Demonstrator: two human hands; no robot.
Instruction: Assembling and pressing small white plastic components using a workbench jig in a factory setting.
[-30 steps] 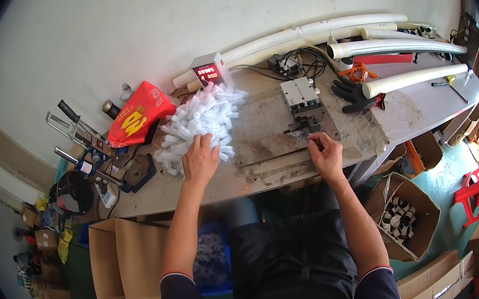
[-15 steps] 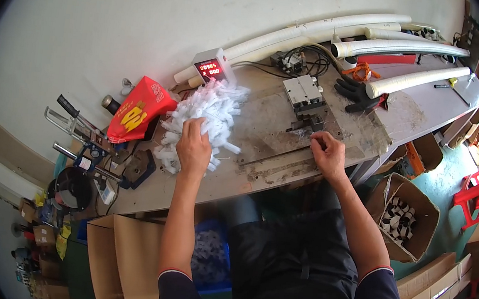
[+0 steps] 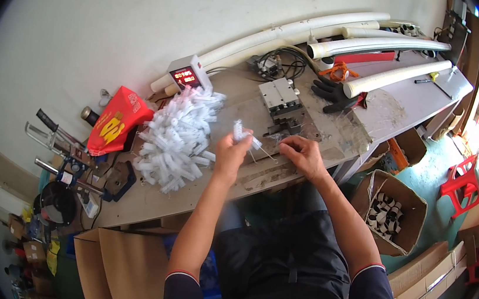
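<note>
My left hand (image 3: 232,154) is closed around a few short, ribbed, translucent plastic pieces (image 3: 238,128) that stick out past the thumb and fingers. A thin pale strand reaches from them toward my right hand (image 3: 303,157). That hand is pinched at the fingertips, and whatever it holds is too small to make out. Just beyond the right fingertips stands a small metal clamping fixture (image 3: 282,102) with dark jaws, apart from both hands. To the left, a large heap of similar ribbed pieces (image 3: 176,136) lies on the workbench (image 3: 132,208).
A counter box (image 3: 190,74) with red digits stands behind the heap, and a red bag (image 3: 118,124) beside it. Long white tubes (image 3: 401,78) and a black glove (image 3: 334,95) lie at the back right. A carton of short tube pieces (image 3: 387,225) sits right of the bench.
My left hand has come away from the heap to the right with ribbed pieces in it. My hands are now closer together. The whole view has shifted slightly.
</note>
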